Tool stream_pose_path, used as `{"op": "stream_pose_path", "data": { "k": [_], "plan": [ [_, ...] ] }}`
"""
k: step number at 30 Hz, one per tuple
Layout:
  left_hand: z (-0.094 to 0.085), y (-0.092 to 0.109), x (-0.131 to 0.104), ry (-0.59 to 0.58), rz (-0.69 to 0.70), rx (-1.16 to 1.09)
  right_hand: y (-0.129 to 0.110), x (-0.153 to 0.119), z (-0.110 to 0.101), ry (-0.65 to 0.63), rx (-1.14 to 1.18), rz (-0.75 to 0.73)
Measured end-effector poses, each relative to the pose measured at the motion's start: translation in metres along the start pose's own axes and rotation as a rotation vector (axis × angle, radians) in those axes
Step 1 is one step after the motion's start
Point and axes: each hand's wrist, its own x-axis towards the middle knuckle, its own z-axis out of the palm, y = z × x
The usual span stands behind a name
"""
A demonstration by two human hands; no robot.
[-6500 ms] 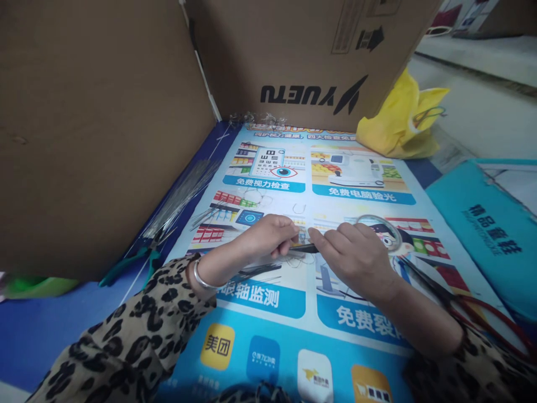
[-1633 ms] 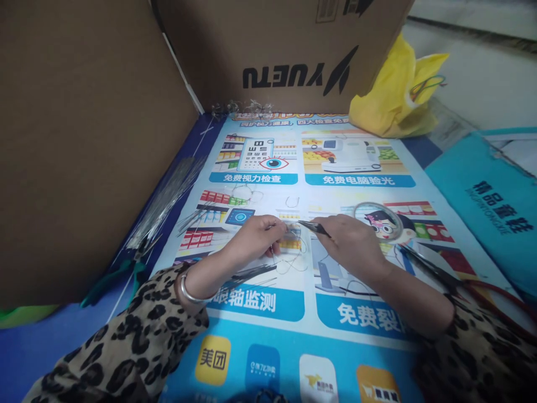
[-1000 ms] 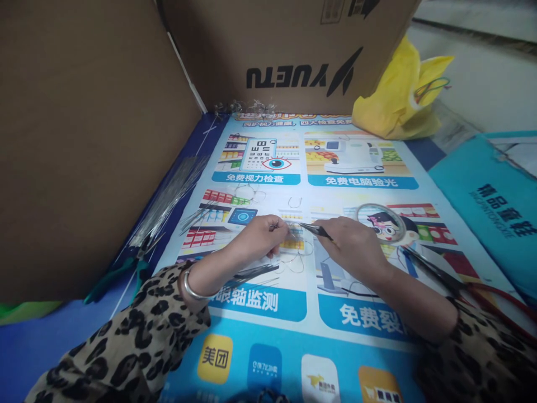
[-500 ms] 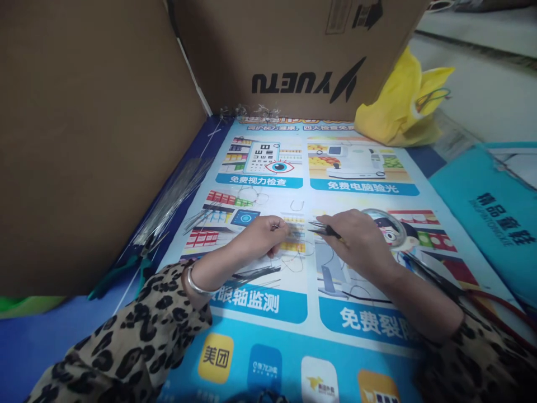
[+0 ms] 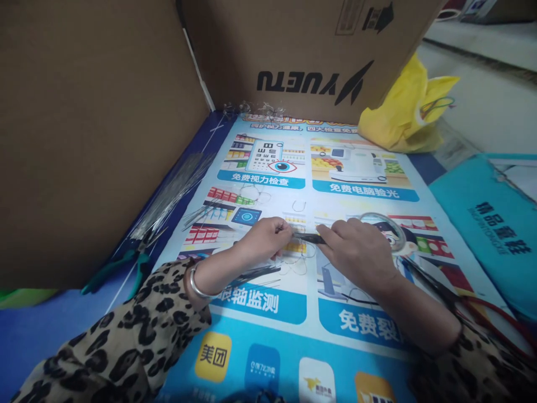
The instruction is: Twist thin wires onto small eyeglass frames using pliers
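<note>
My left hand (image 5: 266, 238) is closed in a pinch over the printed sheet (image 5: 312, 358), gripping thin wire whose loops (image 5: 298, 266) stick out below the fingertips. My right hand (image 5: 361, 249) is wrapped round small dark pliers (image 5: 310, 237). Their jaws point left and meet the wire at my left fingertips; the exact contact point is too small to tell. A short bent wire (image 5: 298, 206) lies just beyond the hands. Several dark straight wires (image 5: 258, 274) rest under my left forearm.
At left lie a bundle of silvery wires (image 5: 174, 187) and green-handled pliers (image 5: 140, 258). Cardboard panels (image 5: 310, 33) stand at the back and left. On the right are a tape roll (image 5: 401, 224), red-handled scissors (image 5: 457, 302), a yellow bag (image 5: 394, 120) and a turquoise bag (image 5: 474, 190).
The pliers have moved left and their jaws, apart before, now look closed at the wire by my left fingertips. My left hand has barely moved, and the view has shifted slightly.
</note>
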Motion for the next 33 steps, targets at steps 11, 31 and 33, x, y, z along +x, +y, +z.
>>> {"op": "stream_pose_path", "data": {
  "k": [11, 31, 33],
  "plan": [
    [0.004, -0.003, 0.000, -0.004, -0.021, -0.081, -0.001, 0.004, -0.009, 0.028, -0.101, -0.050],
    [0.002, -0.008, 0.000, -0.095, -0.022, -0.272, -0.003, 0.005, -0.015, 0.018, -0.108, -0.017],
    [0.002, -0.005, -0.002, -0.090, -0.031, -0.266, -0.003, 0.006, -0.019, 0.013, -0.105, -0.019]
  ]
}}
